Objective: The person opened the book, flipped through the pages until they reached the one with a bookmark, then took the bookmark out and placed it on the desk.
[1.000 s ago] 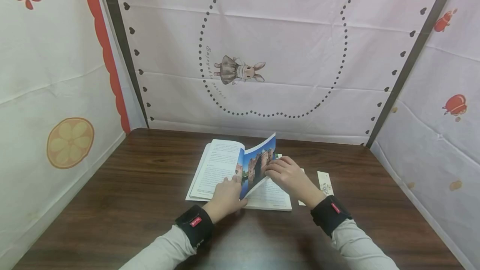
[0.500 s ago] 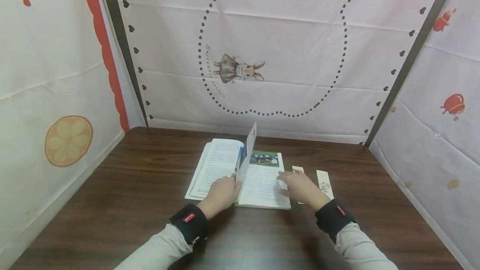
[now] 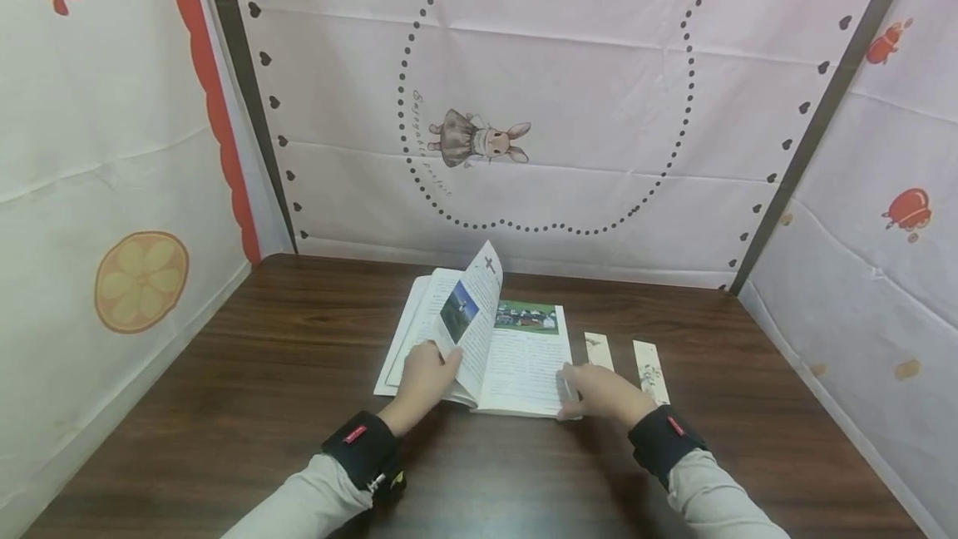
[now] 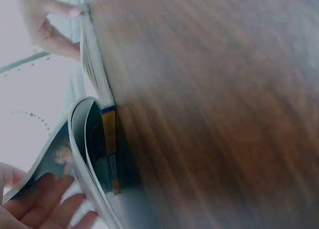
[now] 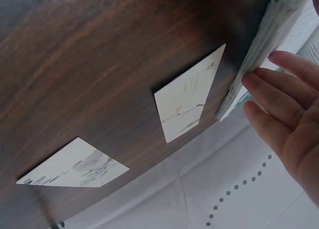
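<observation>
An open book (image 3: pixel 524 368) lies on the brown table, text and a green picture on its right page. My left hand (image 3: pixel 425 379) pinches a raised page (image 3: pixel 479 314) with a small photo and leans it to the left. In the left wrist view, the fingers (image 4: pixel 47 201) sit under the curved page and the thumb is on its other side. At the book's right edge is my right hand (image 3: pixel 604 396). Its fairly straight fingers (image 5: pixel 271 92) touch the edges of the stacked pages in the right wrist view.
Two pale printed bookmark-like cards lie right of the book: a nearer card (image 3: pixel 599 351), partly behind the right hand, and a farther card (image 3: pixel 651 371). The wooden table (image 3: pixel 299 339) meets printed white cloth walls (image 3: pixel 599 123) at the back and both sides.
The page with the castle picture has turned over to the left, exposing text and a small photo. The right hand let go of it and moved down to the book's right edge; the left hand now holds it.
</observation>
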Demonstrator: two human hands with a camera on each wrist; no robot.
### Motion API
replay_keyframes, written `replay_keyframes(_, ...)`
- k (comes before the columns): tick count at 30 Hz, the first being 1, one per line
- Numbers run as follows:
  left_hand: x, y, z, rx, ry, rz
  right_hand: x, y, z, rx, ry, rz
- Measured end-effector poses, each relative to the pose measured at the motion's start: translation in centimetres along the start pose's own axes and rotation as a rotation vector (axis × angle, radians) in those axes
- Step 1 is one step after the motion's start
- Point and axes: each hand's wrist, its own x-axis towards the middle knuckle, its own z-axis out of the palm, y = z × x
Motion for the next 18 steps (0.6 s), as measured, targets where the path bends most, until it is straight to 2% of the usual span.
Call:
replay_keyframes(4, 0.4, -0.7, -0.6, -0.028, 0.079, 0.000, 0.1, 0.0, 0.2, -0.019, 0.019, -0.005)
replay_keyframes(7, 0.5, -1.0, -0.9, 0.014, 0.080, 0.024, 0.2, 0.1, 0.4, -0.009, 0.010, 0.007)
replay_keyframes(9, 0.4, -1.1, -1.1, 0.093, 0.066, 0.049, 0.1, 0.0, 0.4, 0.003, -0.001, 0.007)
replay_keyframes(11, 0.4, -1.2, -1.2, 0.222, 0.059, 0.096, 0.1, -0.1, 0.4, 0.013, -0.010, 0.006)
replay_keyframes(14, 0.5, -1.2, -1.2, 0.386, 0.017, 0.115, 0.1, -0.2, 0.3, 0.005, -0.017, 0.001)
replay_keyframes(18, 0.8, -1.0, -1.4, 0.490, -0.073, 0.108, 0.1, -0.2, 0.3, 0.010, -0.010, -0.001)
